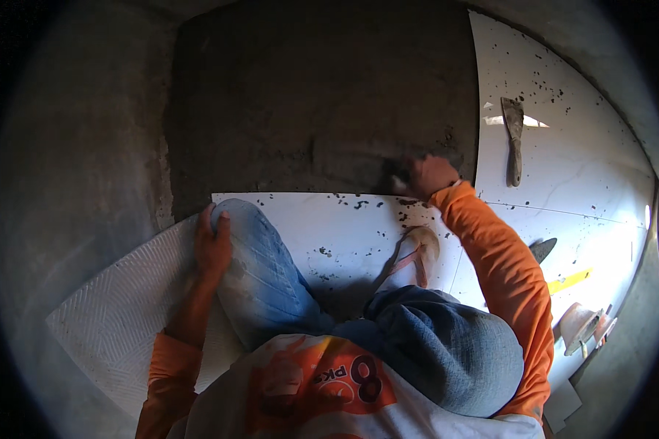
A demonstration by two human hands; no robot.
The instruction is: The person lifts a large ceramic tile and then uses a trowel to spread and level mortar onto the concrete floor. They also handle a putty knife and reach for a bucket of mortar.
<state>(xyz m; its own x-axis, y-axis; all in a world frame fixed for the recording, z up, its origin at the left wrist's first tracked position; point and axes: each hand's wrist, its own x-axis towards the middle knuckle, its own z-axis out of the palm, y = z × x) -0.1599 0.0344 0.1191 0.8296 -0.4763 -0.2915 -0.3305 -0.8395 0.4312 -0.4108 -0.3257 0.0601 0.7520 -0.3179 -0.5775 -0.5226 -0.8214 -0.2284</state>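
Observation:
Reaching forward, my right hand (433,175) is closed around what looks like a trowel (395,179), dark and smeared by motion. It is low over the dark grey mortar bed (315,88), just past the far edge of a white floor tile (300,219). My left hand (214,245) is beside my left knee, its fingers closed on the edge of a tile (124,293) tilted at my left. That tile shows its pale, ribbed back. Its lower part is hidden behind my arm and body.
White laid tiles (564,168) run along the right, sprinkled with mortar crumbs. On them lie a scraper (514,139), a pointed trowel blade (543,250), a yellow strip (568,282) and a pale round bowl-like thing (580,325). A bare grey wall (88,146) rises at left.

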